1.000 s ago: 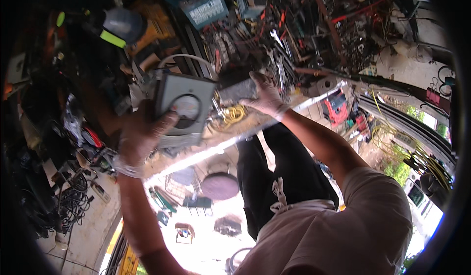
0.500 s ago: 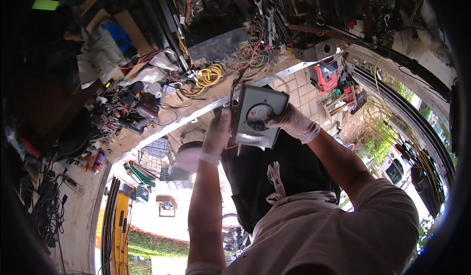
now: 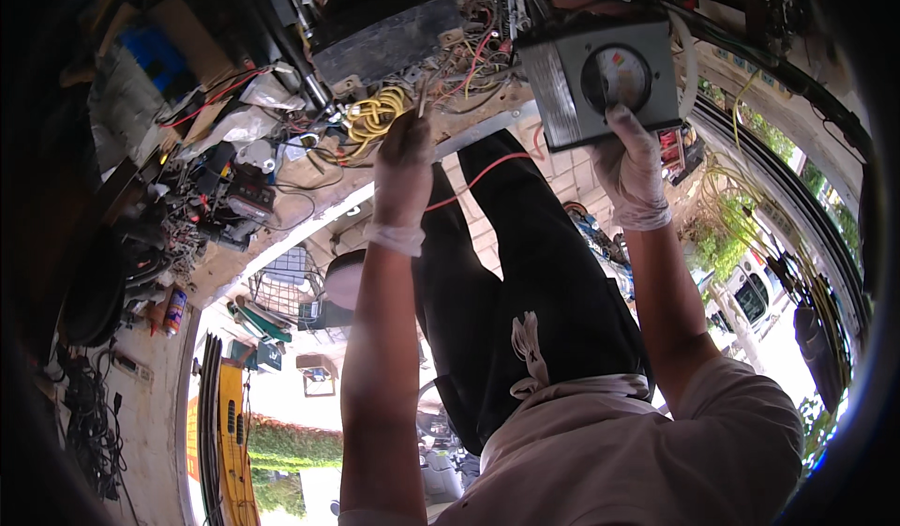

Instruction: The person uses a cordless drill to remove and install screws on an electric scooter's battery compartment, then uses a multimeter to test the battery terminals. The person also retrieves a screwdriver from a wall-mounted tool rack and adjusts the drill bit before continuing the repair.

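A grey box-shaped meter (image 3: 548, 95) with a round dial and a coloured scale is raised over the bench's front edge at the right. My gloved right hand (image 3: 633, 165) grips it from below, thumb on the dial's lower rim. A pale curved handle (image 3: 691, 67) shows at its right side. From the meter a red cable (image 3: 487, 172) sags leftward to my gloved left hand (image 3: 403, 174), whose fingers are closed round the cable's end. A thin tip (image 3: 423, 97) sticks up out of that hand; its kind is unclear. The hand is close to a coil of yellow cable (image 3: 370, 118).
The cluttered bench (image 3: 272, 245) carries loose wires, small parts and a dark flat panel (image 3: 389, 38). Wrenches (image 3: 514, 1) lie at the back. A spray can (image 3: 175, 311) stands at the left end. Below the bench edge are a wire basket (image 3: 286, 273) and a round stool seat (image 3: 345, 278).
My right hand has carried the meter up and to the right and turned it. My left hand has moved apart from it, up and slightly left, stretching the red cable between them.
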{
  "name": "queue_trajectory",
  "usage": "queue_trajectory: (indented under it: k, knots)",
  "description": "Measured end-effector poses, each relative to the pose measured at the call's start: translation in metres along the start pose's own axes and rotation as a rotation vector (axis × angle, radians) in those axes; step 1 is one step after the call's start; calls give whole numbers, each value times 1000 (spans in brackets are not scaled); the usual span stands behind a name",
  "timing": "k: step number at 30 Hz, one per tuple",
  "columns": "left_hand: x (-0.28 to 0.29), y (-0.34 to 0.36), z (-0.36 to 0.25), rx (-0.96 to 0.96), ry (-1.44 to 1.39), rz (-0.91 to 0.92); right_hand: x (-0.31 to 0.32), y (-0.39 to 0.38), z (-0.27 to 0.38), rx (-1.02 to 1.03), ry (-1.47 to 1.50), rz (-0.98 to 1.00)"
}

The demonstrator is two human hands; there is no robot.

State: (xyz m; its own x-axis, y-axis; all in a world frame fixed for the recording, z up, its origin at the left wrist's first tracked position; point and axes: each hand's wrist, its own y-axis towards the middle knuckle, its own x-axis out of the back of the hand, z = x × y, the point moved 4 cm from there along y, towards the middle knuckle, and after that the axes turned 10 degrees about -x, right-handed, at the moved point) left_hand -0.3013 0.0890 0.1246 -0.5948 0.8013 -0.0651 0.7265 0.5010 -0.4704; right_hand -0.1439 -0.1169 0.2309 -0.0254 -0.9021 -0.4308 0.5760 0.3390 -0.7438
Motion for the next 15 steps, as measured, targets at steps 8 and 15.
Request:
queue_trajectory:
  k: [8, 15]
  knots:
    - [-58, 53, 16, -113, 192, 15, -17, 24, 17, 241, -176, -154]
    - [-58, 58, 16, 83, 60, -50, -28, 27, 9, 247, -170, -82]
